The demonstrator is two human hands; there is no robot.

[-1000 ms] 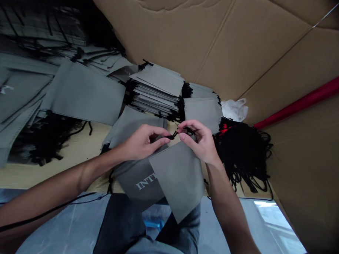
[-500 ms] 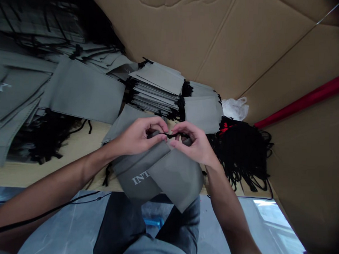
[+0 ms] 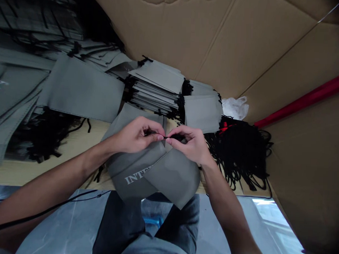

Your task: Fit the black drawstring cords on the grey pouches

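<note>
My left hand (image 3: 136,135) and my right hand (image 3: 189,142) meet over the top edge of a grey fabric pouch (image 3: 173,175). Both pinch a thin black cord (image 3: 165,137) between thumb and fingers, fingertips almost touching. The pouch hangs over the table's front edge above my lap. Under it lies a second grey pouch (image 3: 129,173) with white lettering.
A neat stack of grey pouches (image 3: 157,85) stands behind my hands, with more loose ones (image 3: 79,88) spread to the left. A heap of black cords (image 3: 243,152) lies at the right. Cardboard walls (image 3: 244,44) close the back and right. A white plastic bag (image 3: 234,107) sits in the corner.
My hands have drawn closer together and slightly lower on the cord. The pouch has slid a little toward me and to the left.
</note>
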